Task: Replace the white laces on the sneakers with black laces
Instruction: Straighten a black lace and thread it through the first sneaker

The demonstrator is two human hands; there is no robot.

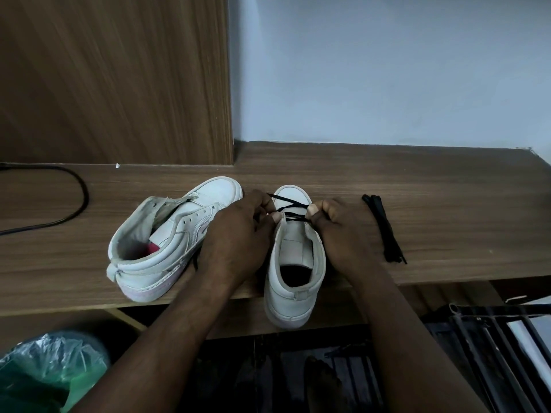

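Two white high-top sneakers rest on a wooden shelf (417,186). The left sneaker (167,245) lies tipped on its side, its eyelets bare. The right sneaker (293,263) stands upright, heel over the shelf's front edge. A black lace (290,207) crosses its lowest eyelets near the toe. My left hand (238,234) pinches one end of that lace beside the tongue. My right hand (346,231) pinches the other end on the opposite side. A bundled second black lace (383,228) lies to the right of my right hand.
A black cable (76,201) curves across the shelf at the left. A wooden panel (119,79) rises behind the left sneaker, a pale wall beside it. Below the shelf sit a green plastic bag (47,371) at left and a dark metal rack (492,338) at right.
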